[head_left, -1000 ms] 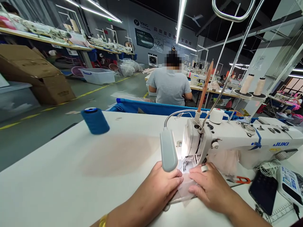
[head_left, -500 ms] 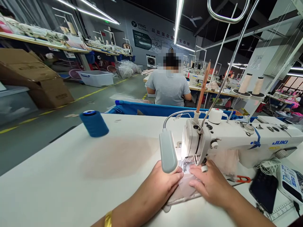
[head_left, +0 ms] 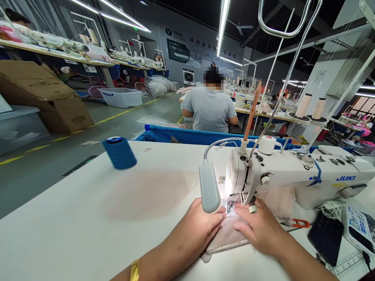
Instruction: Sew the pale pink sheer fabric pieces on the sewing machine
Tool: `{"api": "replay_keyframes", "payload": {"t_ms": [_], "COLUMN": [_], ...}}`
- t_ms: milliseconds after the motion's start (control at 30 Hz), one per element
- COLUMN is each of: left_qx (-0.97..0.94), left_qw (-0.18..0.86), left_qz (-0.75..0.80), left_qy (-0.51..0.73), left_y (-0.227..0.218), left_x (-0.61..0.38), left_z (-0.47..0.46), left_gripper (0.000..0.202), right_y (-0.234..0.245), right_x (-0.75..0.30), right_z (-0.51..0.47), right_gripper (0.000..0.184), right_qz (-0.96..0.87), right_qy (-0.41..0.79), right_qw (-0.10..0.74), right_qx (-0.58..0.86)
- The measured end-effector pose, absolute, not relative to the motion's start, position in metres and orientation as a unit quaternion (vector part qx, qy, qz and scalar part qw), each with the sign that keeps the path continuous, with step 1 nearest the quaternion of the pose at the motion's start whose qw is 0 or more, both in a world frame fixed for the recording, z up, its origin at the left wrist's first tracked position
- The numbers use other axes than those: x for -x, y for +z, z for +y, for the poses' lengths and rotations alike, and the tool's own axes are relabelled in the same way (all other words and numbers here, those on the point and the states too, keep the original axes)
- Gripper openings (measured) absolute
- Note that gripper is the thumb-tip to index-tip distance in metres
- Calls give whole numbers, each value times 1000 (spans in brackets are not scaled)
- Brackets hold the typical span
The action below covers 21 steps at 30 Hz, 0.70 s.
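**Both hands flat on fabric at the JUKI**

Left hand (head_left: 202, 226) & right hand (head_left: 259, 230) lie flat, fingers loosely spread, pressing pale fabric (head_left: 227, 236) under the needle of the sewing machine (head_left: 293, 171) (blue "JUKI" on its arm); wall sign (head_left: 175, 33) reads "YING CLOTHING"; blue thread cone (head_left: 119, 152) stands well apart, left on the table (head_left: 88, 226).

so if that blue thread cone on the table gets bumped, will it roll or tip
The blue thread cone stands upright on its wider end on the flat white table, so it probably resists tipping. It looks squat, which likely helps. If knocked over, its tapered shape would probably roll in a curve rather than straight.
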<state>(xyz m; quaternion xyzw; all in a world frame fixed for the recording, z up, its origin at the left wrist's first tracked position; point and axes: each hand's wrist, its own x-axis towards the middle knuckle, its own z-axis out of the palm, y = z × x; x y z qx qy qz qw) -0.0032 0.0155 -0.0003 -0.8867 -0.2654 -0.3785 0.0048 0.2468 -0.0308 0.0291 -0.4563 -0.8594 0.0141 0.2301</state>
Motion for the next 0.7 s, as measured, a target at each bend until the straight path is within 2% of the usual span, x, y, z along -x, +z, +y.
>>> {"api": "replay_keyframes", "payload": {"t_ms": [167, 367, 533, 700], "left_qx": [884, 908, 892, 876], "left_qw": [-5, -21, -25, -52], "left_qz": [-258, -250, -254, -345], "left_qy": [-389, -337, -374, -334], "left_y": [5, 28, 8, 3], "left_x": [4, 4, 6, 12], "left_z": [13, 8, 10, 21], "left_gripper": [34, 34, 36, 28], "right_y": [29, 29, 28, 27], "right_x": [-247, -247, -248, -249], "right_z": [-30, -30, -29, -30], "right_gripper": [31, 33, 34, 33], "right_qz": [-860, -861, -860, -867], "right_qy": [15, 15, 14, 6], "right_qw": [226, 229, 234, 253], "right_qx": [457, 454, 453, 429]}}
